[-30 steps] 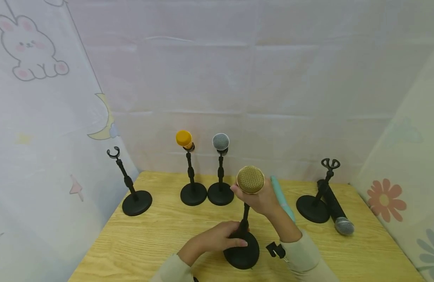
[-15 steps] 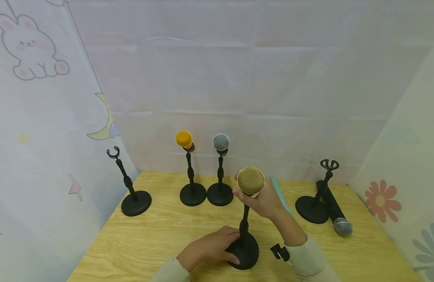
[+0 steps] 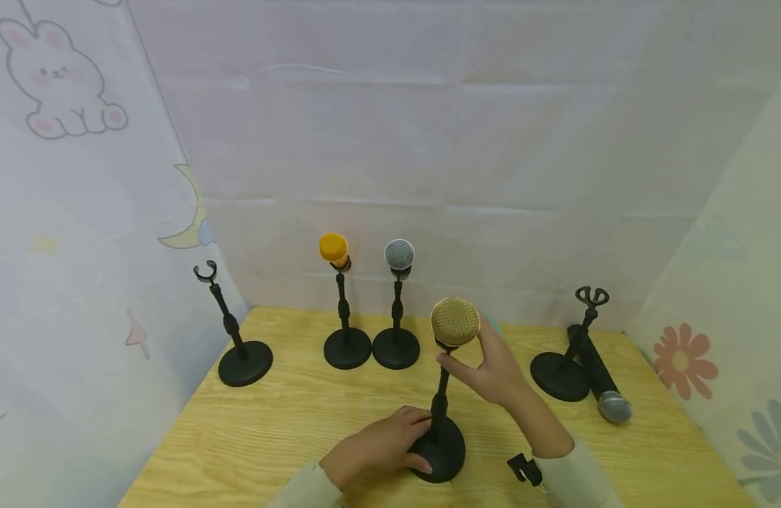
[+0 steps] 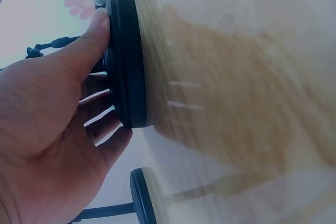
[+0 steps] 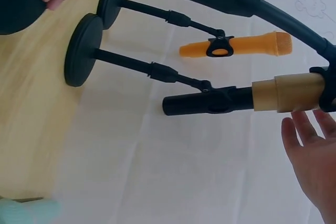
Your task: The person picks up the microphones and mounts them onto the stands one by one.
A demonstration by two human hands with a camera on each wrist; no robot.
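A gold-headed microphone [image 3: 455, 322] sits in the clip of a black microphone stand [image 3: 439, 407] at the table's front middle. My left hand [image 3: 385, 443] holds that stand's round base, thumb on its top and fingers round the rim, as the left wrist view shows. Beside the microphone my right hand [image 3: 497, 370] stands with thumb and fingers spread. In the right wrist view its fingertips are at the gold body [image 5: 296, 93]; whether they touch cannot be told. Behind, an orange microphone [image 3: 334, 247] and a silver-headed microphone [image 3: 399, 255] rest in their own stands.
On the wooden table [image 3: 250, 437], a bare stand [image 3: 245, 363] is at the left and another bare stand [image 3: 560, 377] at the right. A black microphone [image 3: 597, 367] lies beside the right one. A teal object [image 5: 31, 211] lies behind my right hand. Printed cloth surrounds the table.
My right hand has loosened from the gold microphone, its fingers spreading and its wrist shifting right and toward me. My left hand has shifted slightly on the base. The microphone stays in its stand.
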